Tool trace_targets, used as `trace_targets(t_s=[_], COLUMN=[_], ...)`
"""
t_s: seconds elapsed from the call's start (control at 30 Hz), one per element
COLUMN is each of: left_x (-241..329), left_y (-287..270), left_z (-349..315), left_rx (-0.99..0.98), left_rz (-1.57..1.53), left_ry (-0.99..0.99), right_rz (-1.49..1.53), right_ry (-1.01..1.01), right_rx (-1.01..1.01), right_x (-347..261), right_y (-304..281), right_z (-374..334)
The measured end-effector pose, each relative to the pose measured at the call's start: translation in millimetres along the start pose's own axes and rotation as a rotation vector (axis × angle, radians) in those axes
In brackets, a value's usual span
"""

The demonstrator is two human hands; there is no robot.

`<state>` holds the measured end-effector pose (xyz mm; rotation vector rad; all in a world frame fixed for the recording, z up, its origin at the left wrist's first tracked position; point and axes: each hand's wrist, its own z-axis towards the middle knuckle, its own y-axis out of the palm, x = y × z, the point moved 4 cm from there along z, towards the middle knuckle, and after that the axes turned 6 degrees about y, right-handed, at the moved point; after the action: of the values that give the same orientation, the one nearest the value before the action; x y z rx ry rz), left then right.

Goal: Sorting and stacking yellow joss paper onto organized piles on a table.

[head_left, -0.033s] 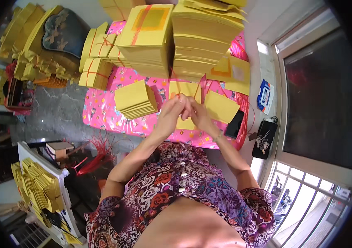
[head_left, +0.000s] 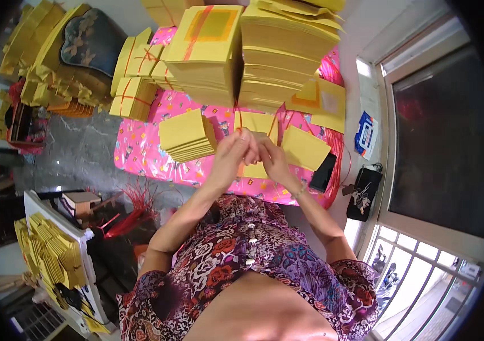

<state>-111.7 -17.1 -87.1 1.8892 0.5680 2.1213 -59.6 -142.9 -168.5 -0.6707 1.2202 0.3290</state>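
My left hand [head_left: 233, 151] and my right hand [head_left: 274, 163] are close together over the pink table cover [head_left: 188, 173]. Red plastic string [head_left: 239, 120] rises from the left fingers, which are pinched on it. Another strand [head_left: 273, 123] runs up from beside my right hand, whose fingers are curled on the string too. Beneath them lies a yellow paper stack [head_left: 258, 121], partly hidden by my hands. To the left sits a fanned bundle of yellow paper [head_left: 186, 135], to the right a flat yellow pile [head_left: 304, 148].
Tall yellow paper stacks [head_left: 203, 74] stand at the back of the table. String-tied bundles [head_left: 133, 98] sit at its left. A dark phone [head_left: 323, 172] lies near the right edge, by loose red string [head_left: 337, 170]. A black pouch [head_left: 363, 193] rests on the ledge.
My hands have drawn slightly apart, the left one shifting a little to the left. The view has tilted slightly; the paper piles stay in place.
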Motion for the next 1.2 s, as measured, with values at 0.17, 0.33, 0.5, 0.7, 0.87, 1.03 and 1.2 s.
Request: trace_targets(t_s=[0.17, 0.33, 0.5, 0.7, 0.87, 1.03, 1.2], left_x=[10.1, -31.1, -135.0, -124.9, -112.3, -54.8, -1.2], left_y=[-57.7, -18.6, 11.3, -5.8, 30.6, 48.3, 9.9], left_z=[-11.4, -4.1, -28.4, -9.5, -14.1, -12.4, -24.9], left_rx=[0.096, 0.046, -0.253, -0.056, 0.374, 0.462, 0.598], left_rz=[0.031, -0.164, -0.286, 0.426, -0.022, -0.496, -0.455], left_ry=[-0.072, -0.11, -0.02, 0.27, -0.094, -0.228, -0.19], right_rz=[0.088, 0.25, -0.104, 0.443, 0.071, 0.192, 0.434], right_ry=[0.076, 0.138, -0.229, 0.116, 0.112, 0.213, 0.557], right_rx=[0.092, -0.1, -0.089, 0.037, 0.511, 0.118, -0.189], right_x=[-66.3, -119.3, -146.1, -149.9, -91.8, 41.7, -20.9], right_y=[-7.8, -2.8, -14.6, -68.1, -109.0, -50.0, 21.4], right_z=[-19.5, -24.2, -19.6, -34.8, 2.3, -4.4, -35.0])
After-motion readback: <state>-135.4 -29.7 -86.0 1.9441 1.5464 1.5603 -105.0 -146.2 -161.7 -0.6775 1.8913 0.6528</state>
